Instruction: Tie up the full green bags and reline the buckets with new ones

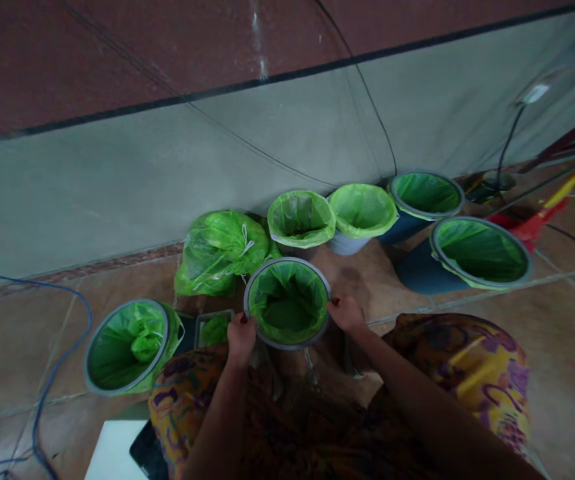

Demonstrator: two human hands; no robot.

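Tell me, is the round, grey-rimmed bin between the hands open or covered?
Open: no lid covers the bin, and its green plastic liner shows inside.

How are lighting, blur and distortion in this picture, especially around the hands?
Head view: dim light, with shadow inside the round grey-rimmed bin lined with green plastic; head view: bare left hand and right hand look slightly soft; edges seem stretched.

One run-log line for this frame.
green-lined bin: between hands | left hand: on bin's left rim | right hand: on bin's right rim | tied green bag: behind-left
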